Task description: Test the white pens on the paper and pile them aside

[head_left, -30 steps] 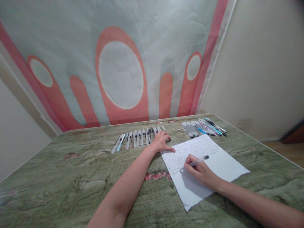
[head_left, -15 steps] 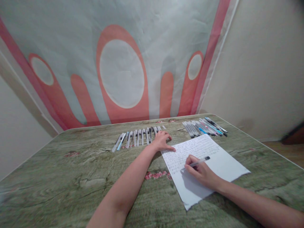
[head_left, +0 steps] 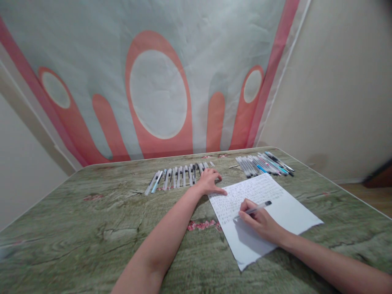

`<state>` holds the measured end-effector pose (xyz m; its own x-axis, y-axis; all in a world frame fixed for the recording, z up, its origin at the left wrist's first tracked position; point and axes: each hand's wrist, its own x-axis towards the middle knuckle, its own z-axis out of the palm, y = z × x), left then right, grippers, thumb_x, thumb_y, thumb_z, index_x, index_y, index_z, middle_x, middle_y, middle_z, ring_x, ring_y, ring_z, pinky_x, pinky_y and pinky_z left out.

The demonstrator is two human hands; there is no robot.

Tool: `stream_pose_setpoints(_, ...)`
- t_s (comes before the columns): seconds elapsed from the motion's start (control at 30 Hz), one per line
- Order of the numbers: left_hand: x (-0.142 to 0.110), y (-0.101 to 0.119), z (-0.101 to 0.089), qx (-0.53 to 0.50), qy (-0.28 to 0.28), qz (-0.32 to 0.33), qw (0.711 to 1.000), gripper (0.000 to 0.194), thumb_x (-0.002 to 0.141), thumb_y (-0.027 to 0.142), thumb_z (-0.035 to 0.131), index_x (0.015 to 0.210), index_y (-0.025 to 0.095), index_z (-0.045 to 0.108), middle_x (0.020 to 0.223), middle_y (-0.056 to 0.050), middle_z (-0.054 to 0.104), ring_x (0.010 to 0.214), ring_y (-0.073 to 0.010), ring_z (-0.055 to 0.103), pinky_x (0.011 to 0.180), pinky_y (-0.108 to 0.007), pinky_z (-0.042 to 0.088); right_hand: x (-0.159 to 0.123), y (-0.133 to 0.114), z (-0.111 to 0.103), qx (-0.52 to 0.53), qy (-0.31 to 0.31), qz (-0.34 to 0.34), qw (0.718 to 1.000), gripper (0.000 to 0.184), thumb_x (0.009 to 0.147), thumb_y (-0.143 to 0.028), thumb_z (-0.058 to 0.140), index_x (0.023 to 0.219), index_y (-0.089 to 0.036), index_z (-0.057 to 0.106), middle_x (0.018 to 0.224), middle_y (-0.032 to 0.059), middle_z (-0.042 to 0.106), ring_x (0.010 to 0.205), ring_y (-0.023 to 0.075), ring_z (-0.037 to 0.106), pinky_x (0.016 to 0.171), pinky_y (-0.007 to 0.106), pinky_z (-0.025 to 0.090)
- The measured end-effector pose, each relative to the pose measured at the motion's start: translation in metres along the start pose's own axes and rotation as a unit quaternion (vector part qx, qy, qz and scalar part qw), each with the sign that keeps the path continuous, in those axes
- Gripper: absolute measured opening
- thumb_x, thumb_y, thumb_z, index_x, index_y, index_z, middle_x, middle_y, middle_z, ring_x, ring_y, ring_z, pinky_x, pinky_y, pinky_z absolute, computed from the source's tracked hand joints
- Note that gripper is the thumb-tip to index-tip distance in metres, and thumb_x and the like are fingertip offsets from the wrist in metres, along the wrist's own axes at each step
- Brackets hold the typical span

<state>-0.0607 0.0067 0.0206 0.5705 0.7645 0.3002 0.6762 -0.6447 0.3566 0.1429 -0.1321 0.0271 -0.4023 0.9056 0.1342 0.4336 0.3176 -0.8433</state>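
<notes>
Flanking left hand: paper, pens (partly hidden).

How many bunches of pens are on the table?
2: a spaced row of pens beside the left hand, and a crowded cluster of pens beyond the paper. The hand may hide part of the row.

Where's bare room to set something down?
Biggest: wood-grain tabletop left of the left forearm, nearer than the row of pens. Also right of the paper, beyond the right forearm. Narrow: between left forearm and paper. Crowded: paper's far side (left hand at row's right end, pen bunch close behind) and the paper under the right hand.
</notes>
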Motion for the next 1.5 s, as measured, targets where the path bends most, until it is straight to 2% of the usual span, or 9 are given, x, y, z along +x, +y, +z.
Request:
stream_pose_setpoints(0.73, 0.0, 0.001, 0.0, -0.002, -0.004, -0.004, 1.0, 0.063, 0.042, 0.067, 0.064, 0.088, 0.023, 0.059, 0.104, -0.007, 0.047, 0.102, -0.0272, 0.037, 0.09, -0.04, 0.028, 0.0, 0.002, 0.002, 0.005, -0.001, -0.002, 1.0, 0.017, 0.082, -0.029, 0.042, 0.07, -0.019, 0.043, 0.064, -0.0025, 0.042, 0.059, 0.011, 0.039, 0.054, 0.024, 0.031)
stream_pose_setpoints(0.9, -0.001, 0.003, -0.002, -0.004, -0.008, -0.009, 1.0, 0.063, 0.042, 0.066, 0.065, 0.088, 0.023, 0.06, 0.105, -0.007, 0.047, 0.103, -0.0278, 0.037, 0.091, -0.041, 0.027, 0.002, 0.002, 0.0, 0.022, 0.035, 0.018, 0.999, 0.016, 0.08, -0.029, 0.044, 0.068, -0.019, 0.043, 0.061, -0.0036, 0.041, 0.058, 0.0108, 0.039, 0.055, 0.024, 0.031)
stream_pose_setpoints(1.0, -0.001, 0.003, -0.003, -0.006, -0.002, -0.015, 1.0, 0.064, 0.041, 0.066, 0.066, 0.089, 0.024, 0.06, 0.104, -0.006, 0.048, 0.103, -0.0279, 0.037, 0.091, -0.041, 0.027, 0.006, 0.004, -0.001, 0.071, 0.056, 0.056, 0.994, 0.019, 0.079, -0.03, 0.046, 0.065, -0.019, 0.043, 0.058, -0.0039, 0.042, 0.056, 0.0106, 0.04, 0.055, 0.024, 0.032)
stream_pose_setpoints(1.07, -0.002, 0.004, -0.004, -0.009, 0.001, -0.009, 1.0, 0.062, 0.041, 0.065, 0.066, 0.088, 0.025, 0.062, 0.103, -0.006, 0.048, 0.103, -0.0275, 0.038, 0.09, -0.04, 0.027, 0.012, 0.004, -0.002, 0.148, 0.055, 0.093, 0.983, 0.02, 0.079, -0.033, 0.047, 0.065, -0.019, 0.044, 0.055, -0.0043, 0.043, 0.053, 0.0099, 0.04, 0.052, 0.023, 0.032)
stream_pose_setpoints(1.17, -0.002, 0.007, -0.007, -0.014, -0.01, 0.016, 1.0, 0.053, 0.045, 0.062, 0.067, 0.085, 0.028, 0.066, 0.097, -0.004, 0.051, 0.098, -0.025, 0.042, 0.087, -0.036, 0.03, 0.035, -0.001, -0.011, 0.258, 0.056, 0.13, 0.956, 0.022, 0.077, -0.039, 0.05, 0.072, -0.018, 0.046, 0.057, -0.0035, 0.047, 0.051, 0.0093, 0.042, 0.049, 0.023, 0.033)
stream_pose_setpoints(1.27, -0.002, 0.011, -0.01, -0.027, -0.046, 0.041, 0.998, 0.044, 0.052, 0.058, 0.066, 0.088, 0.031, 0.067, 0.083, -0.003, 0.055, 0.087, -0.0215, 0.047, 0.08, -0.031, 0.033, 0.078, -0.006, -0.027, 0.268, 0.111, 0.092, 0.953, 0.032, 0.076, -0.046, 0.049, 0.09, -0.018, 0.052, 0.068, 0.0012, 0.056, 0.055, 0.0109, 0.049, 0.051, 0.024, 0.038)
stream_pose_setpoints(1.4, -0.001, 0.012, -0.01, -0.04, -0.062, 0.078, 0.994, 0.035, 0.058, 0.052, 0.065, 0.087, 0.032, 0.068, 0.07, -0.001, 0.058, 0.077, -0.0186, 0.051, 0.074, -0.028, 0.033, 0.149, 0.003, -0.037, 0.135, 0.149, -0.028, 0.979, 0.033, 0.079, -0.045, 0.045, 0.095, -0.018, 0.055, 0.072, 0.0037, 0.06, 0.062, 0.0148, 0.054, 0.056, 0.027, 0.041)
stream_pose_setpoints(1.5, 0.0, 0.01, -0.005, -0.041, -0.052, 0.098, 0.993, 0.033, 0.059, 0.05, 0.065, 0.086, 0.032, 0.069, 0.068, -0.001, 0.06, 0.075, -0.0184, 0.052, 0.072, -0.028, 0.034, 0.192, 0.019, -0.026, -0.005, 0.145, -0.126, 0.981, 0.026, 0.075, -0.037, 0.051, 0.092, -0.017, 0.057, 0.077, 0.0039, 0.061, 0.07, 0.0167, 0.055, 0.066, 0.03, 0.043)
